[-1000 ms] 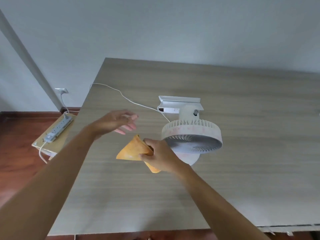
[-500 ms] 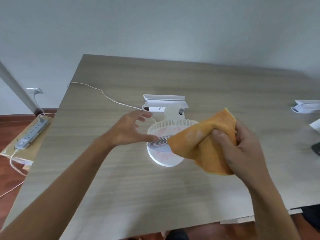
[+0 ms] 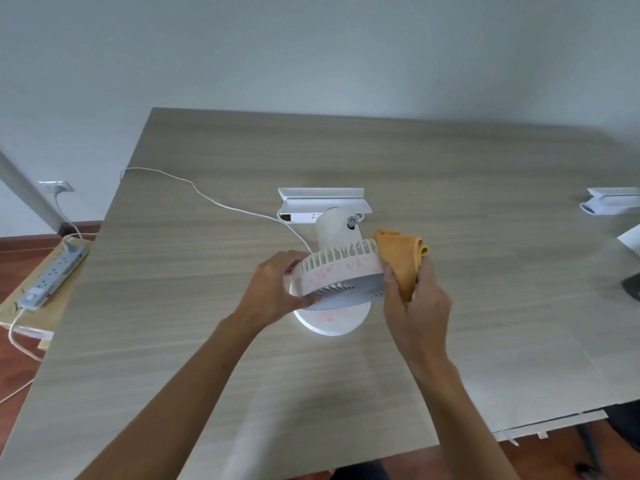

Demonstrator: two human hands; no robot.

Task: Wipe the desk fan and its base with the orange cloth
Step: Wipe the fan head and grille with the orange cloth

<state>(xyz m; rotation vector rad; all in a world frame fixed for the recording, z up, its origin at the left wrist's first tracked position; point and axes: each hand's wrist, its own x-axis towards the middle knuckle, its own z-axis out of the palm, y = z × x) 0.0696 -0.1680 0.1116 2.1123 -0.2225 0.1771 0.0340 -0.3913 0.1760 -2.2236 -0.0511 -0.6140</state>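
Note:
A white desk fan (image 3: 337, 271) with pink smudges on its rim stands mid-table on a round white base (image 3: 332, 322), its grille tilted down toward me. My left hand (image 3: 277, 292) grips the fan head's left rim, thumb under the grille. My right hand (image 3: 414, 299) holds the folded orange cloth (image 3: 401, 258) and presses it against the right side of the fan's rim. Behind the fan head its motor housing (image 3: 337, 226) rises.
The wooden table (image 3: 450, 188) carries a white shelf-like bracket (image 3: 322, 200) behind the fan and a white cord (image 3: 207, 199) trailing off the left edge. White objects (image 3: 613, 204) lie at the far right. A power strip (image 3: 52, 275) rests on a board at left, below.
My left hand moved from hovering by the fan to gripping its left rim. My right hand brought the cloth down from in front of the fan onto its right rim.

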